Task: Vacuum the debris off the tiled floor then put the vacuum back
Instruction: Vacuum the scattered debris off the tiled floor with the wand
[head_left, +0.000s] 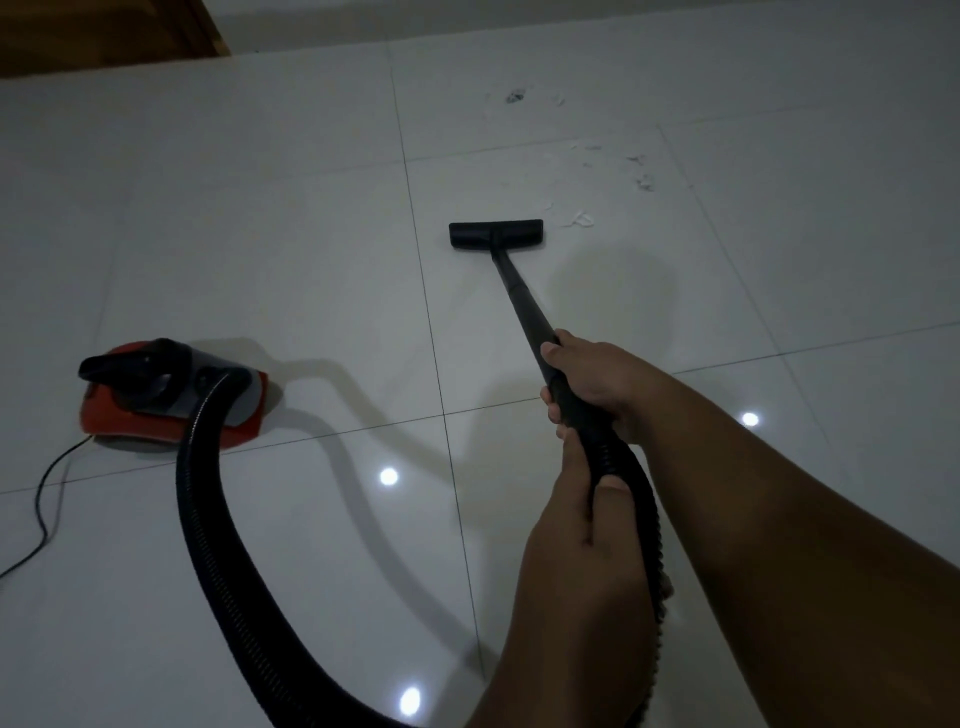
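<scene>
Black and flat, the plastic floor nozzle (496, 235) rests on the glossy white tiled floor (260, 234), just beside the nearest pale debris scraps (576, 221). The right hand (587, 384) grips the black rigid tube (519, 306), and the left hand (576, 504) grips the ribbed black hose (208, 493). The vacuuming step is in hand. I judge the next push must go forward and to the right, over the scraps.

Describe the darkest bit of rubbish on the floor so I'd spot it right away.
Start at the flat black vacuum floor head on the glossy white tiled floor. Pale white scraps lie just right of it and trail away beyond it. Farthest off sits a small dark grey clump, far darker than the pale ones.
</scene>
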